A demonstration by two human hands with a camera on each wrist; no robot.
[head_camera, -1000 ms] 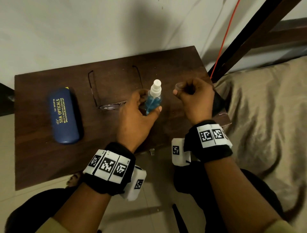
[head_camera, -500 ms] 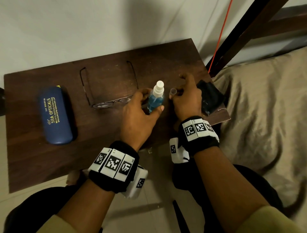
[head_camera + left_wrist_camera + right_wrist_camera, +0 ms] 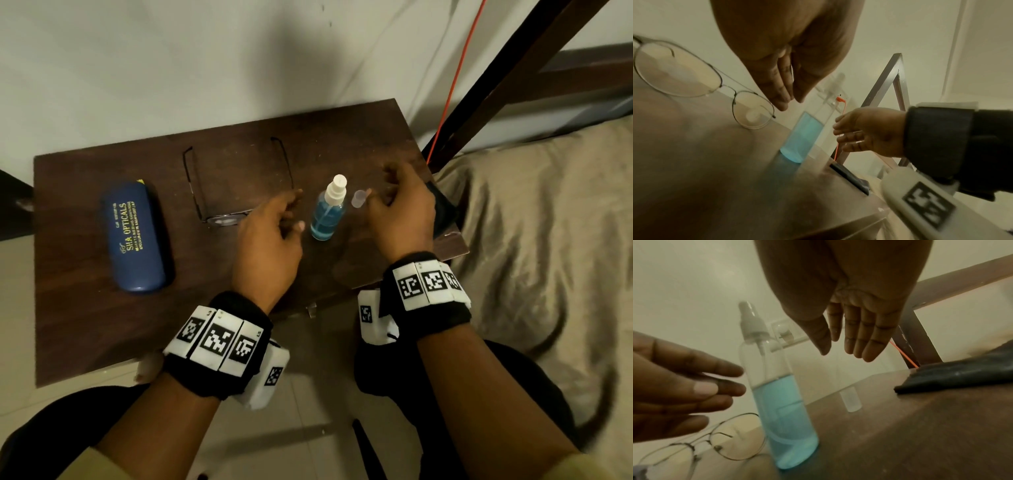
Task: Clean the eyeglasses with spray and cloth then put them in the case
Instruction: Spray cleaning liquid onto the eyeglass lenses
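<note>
The spray bottle (image 3: 328,212) with blue liquid and a white nozzle stands upright mid-table, uncapped. Its clear cap (image 3: 358,198) stands on the table just right of it. My left hand (image 3: 296,210) hovers left of the bottle with relaxed fingers, holding nothing. My right hand (image 3: 380,190) is just right of the cap, and its fingers (image 3: 863,340) are straight and empty. The thin-rimmed eyeglasses (image 3: 236,185) lie unfolded behind my left hand, lenses (image 3: 694,76) toward me. The blue case (image 3: 137,236) lies closed at the left. A dark cloth (image 3: 953,378) lies at the table's right edge.
The small dark wooden table (image 3: 102,325) stands against a pale wall. A bed with a tan cover (image 3: 534,240) adjoins it on the right, under a dark wooden frame (image 3: 496,78). An orange cord (image 3: 452,85) hangs by the table's far right corner.
My left hand has let go of the bottle and drawn back to its left. My right hand has set the cap on the table beside the bottle and released it.
</note>
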